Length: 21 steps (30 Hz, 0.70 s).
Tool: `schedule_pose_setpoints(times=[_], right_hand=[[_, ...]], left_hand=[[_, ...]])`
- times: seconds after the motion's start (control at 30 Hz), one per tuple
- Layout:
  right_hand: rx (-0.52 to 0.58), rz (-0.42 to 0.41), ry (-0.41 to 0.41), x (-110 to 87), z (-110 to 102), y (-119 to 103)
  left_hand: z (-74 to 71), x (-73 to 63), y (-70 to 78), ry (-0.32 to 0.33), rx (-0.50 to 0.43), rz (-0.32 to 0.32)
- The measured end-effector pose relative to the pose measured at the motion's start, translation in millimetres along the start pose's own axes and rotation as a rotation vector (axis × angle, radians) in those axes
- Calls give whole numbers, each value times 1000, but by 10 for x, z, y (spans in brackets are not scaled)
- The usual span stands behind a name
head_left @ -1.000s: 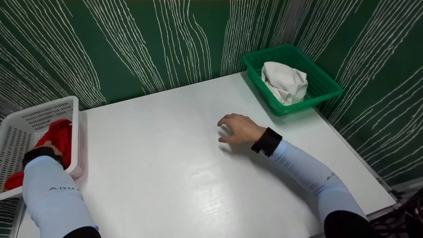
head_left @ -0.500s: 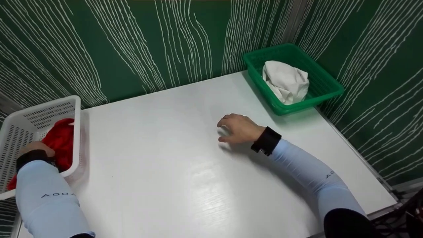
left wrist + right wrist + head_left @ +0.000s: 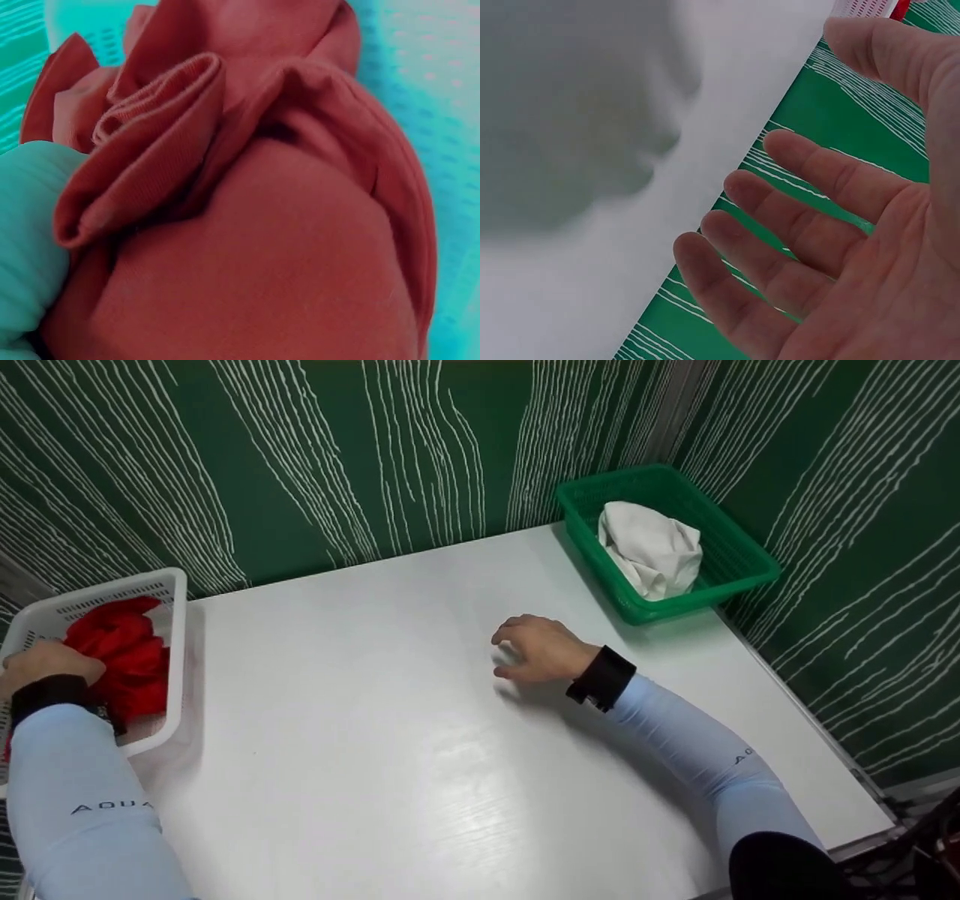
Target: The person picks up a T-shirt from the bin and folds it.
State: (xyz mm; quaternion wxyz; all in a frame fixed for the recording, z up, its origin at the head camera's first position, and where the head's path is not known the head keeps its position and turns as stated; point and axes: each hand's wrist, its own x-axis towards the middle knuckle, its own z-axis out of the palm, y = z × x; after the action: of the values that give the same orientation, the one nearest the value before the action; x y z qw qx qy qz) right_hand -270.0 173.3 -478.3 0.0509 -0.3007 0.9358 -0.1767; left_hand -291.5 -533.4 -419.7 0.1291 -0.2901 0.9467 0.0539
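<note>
Support surface: one flat, white, smooth-finished table point(image 3: 322, 720) with straight edges. The finish is glossy; a bright light reflection shows near the front centre, with fine streaks visible within it. A metallic-looking strip borders the right side.

Left end: one white, rectangular, perforated plastic basket point(image 3: 178, 660). Its right wall stands over the tabletop and casts a shadow there. Whether its whole base is supported cannot be determined.

Far right corner: one green, rectangular, mesh-walled plastic basket point(image 3: 709, 595), upright and set at an angle. Its rim extends past the line of the right table edge as viewed from the head. The two baskets are well apart.
</note>
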Motion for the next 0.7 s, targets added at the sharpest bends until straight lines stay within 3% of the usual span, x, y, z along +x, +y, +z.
schedule_pose_setpoints(times=[0.17, 0.43, 0.57, 0.7], right_hand=[[3, -1, -6, 18, -2, -17], [32, -33, 5, 65, 23, -30], [42, -53, 8, 84, 35, -36], [49, -54, 8, 92, 32, -65]], left_hand=[[-212, -236, 156, 25, 10, 37], [-501, -610, 451, 69, -7, 172], [-610, -696, 532, 66, -42, 178], [-715, -760, 615, 41, -20, 148]])
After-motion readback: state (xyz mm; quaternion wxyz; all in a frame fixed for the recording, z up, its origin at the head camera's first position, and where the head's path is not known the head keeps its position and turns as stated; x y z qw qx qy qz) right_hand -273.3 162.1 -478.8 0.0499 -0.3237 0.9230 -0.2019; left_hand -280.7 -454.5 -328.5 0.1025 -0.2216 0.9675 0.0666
